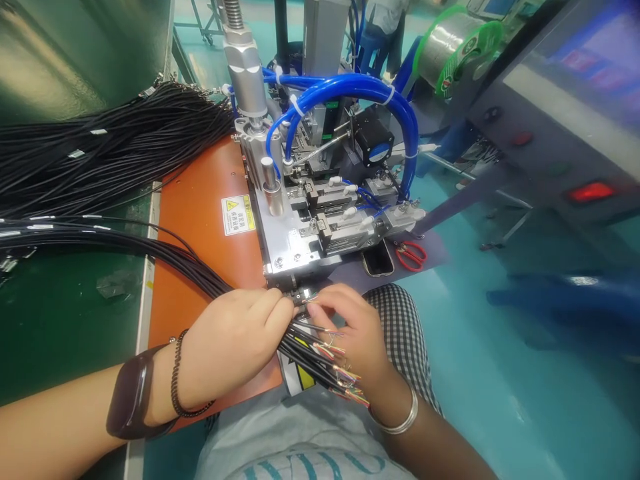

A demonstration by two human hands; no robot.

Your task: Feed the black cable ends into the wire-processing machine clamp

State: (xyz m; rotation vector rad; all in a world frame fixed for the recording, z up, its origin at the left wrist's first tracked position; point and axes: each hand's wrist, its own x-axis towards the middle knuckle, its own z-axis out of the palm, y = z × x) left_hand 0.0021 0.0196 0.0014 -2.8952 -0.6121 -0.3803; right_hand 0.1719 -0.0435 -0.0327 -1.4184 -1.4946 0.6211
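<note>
My left hand (245, 333) is closed around a bundle of black cables (305, 353), whose stripped ends fan out below my fingers. Thin coloured wires (345, 377) stick out of those ends. Opposite it, my right hand (353, 327) pinches the fine wires of one cable between thumb and forefinger. Both sets of fingertips meet at a small metal fixture (301, 295) on the front of the machine (295, 247). My left fingers partly cover this spot, so the exact contact of wires and fixture is hidden.
Many black cables (115, 140) lie on the green table (115, 320) at left. Blue air hoses (350, 83) arch over the machine. A phone (379, 259) and red-handled scissors (411, 256) lie to its right. A solder wire spool (453, 50) stands behind, near a control box (555, 133).
</note>
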